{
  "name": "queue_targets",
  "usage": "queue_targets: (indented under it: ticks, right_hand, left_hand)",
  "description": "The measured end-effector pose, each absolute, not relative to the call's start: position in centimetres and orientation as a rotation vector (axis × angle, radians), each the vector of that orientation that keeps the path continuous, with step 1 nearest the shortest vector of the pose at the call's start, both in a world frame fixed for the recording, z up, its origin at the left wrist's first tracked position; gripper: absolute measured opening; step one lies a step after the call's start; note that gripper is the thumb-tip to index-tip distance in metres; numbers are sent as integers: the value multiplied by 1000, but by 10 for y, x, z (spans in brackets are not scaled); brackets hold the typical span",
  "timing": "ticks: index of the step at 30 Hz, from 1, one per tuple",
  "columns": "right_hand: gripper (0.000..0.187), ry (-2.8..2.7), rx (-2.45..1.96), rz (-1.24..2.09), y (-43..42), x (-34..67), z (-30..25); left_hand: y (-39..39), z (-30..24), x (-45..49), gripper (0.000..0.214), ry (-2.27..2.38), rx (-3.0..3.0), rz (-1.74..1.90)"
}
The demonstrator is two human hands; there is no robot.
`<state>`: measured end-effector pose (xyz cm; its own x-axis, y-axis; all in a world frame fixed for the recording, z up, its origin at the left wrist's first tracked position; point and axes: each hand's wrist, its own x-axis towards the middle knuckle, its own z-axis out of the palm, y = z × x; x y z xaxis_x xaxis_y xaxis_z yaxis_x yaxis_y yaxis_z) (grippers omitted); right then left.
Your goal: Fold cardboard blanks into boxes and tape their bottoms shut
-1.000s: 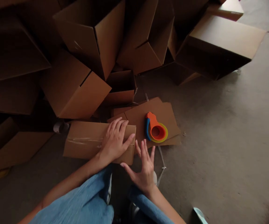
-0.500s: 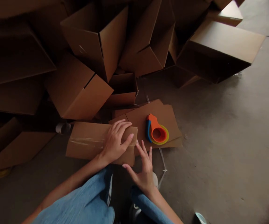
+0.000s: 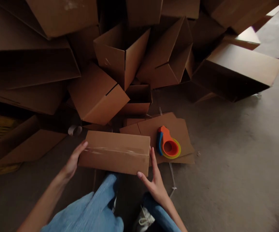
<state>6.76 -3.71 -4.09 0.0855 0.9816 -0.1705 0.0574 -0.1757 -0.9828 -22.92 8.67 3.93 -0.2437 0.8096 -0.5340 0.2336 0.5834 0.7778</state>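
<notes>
A closed cardboard box (image 3: pixel 117 141), with a strip of clear tape along its seam, lies across in front of my knees. My left hand (image 3: pixel 72 164) grips its left end, thumb on the upper edge and the other fingers mostly hidden. At the right end, my right hand (image 3: pixel 157 182) presses with the thumb near the lower corner and fingers along the side. An orange and blue tape dispenser (image 3: pixel 164 138) carrying a yellow-edged roll sits just right of the box. Beneath the dispenser are flat cardboard sheets (image 3: pixel 181 135).
Several open cardboard boxes (image 3: pixel 110 59) are heaped along the back and left. A white tape-like ring (image 3: pixel 74 130) lies left of the held box. A yellow crate (image 3: pixel 1 129) stands at far left. String (image 3: pixel 172 175) trails over the concrete floor (image 3: pixel 236 161).
My left hand has gone from the top of the box's right part to its left end. My right hand has closed in on the right end. The view has shifted.
</notes>
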Motion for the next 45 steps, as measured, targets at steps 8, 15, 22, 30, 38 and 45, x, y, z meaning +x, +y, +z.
queue_targets:
  ticks: [8,15,22,30,38,45]
  right_hand:
    - [73,-788,-1646,1099,-44,99,-27]
    - [67,-734,-1779,1095,-27,108,-11]
    - [83,-813,-1797,1068,-8,110,3]
    - [95,-740,-1810,1086,-1,105,-6]
    - [91,-774,-1830,1062,0,104,-5]
    - [95,-737,-1793,1074,0,103,-6]
  left_hand:
    - [73,59,-165,86,1571,1213,584]
    - [77,30,-159,82,1579,1197,510]
    - [78,37,-158,107,1774,1433,410]
    - [84,31,-165,100,1678,1365,478]
    - [104,33,-195,94,1462,1166,454]
    - [114,35,-209,85,1343,1124,434]
